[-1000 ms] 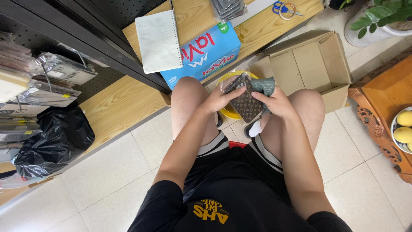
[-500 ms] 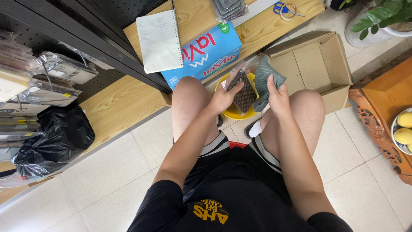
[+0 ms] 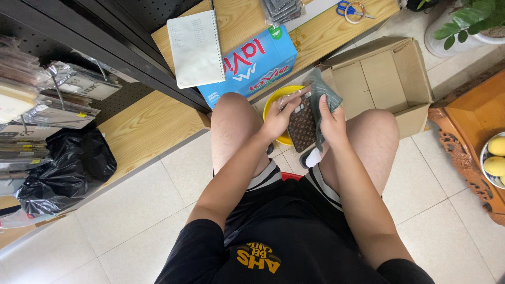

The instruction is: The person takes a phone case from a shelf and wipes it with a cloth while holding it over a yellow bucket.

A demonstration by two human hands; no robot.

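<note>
I sit with my knees apart and hold things between them. My left hand (image 3: 279,118) grips a dark brown patterned phone case (image 3: 302,129) by its left edge, with a bit of clear plastic wrap at its top. My right hand (image 3: 332,122) holds a grey-green piece (image 3: 320,94) that stands up beside the case, and its fingers press the case's right side. Just beyond my hands a yellow bowl (image 3: 274,102) rests on the floor.
An open cardboard box (image 3: 386,79) lies to the right of my knee. A blue carton (image 3: 250,66) with a spiral notebook (image 3: 195,48) on it sits on a wooden shelf (image 3: 152,123). Scissors (image 3: 351,9), a black bag (image 3: 63,168), a plant (image 3: 468,21) and a fruit bowl (image 3: 494,158) stand around.
My hands have turned the brown case more upright and brought it closer together with the grey-green piece, which now stands taller beside it.
</note>
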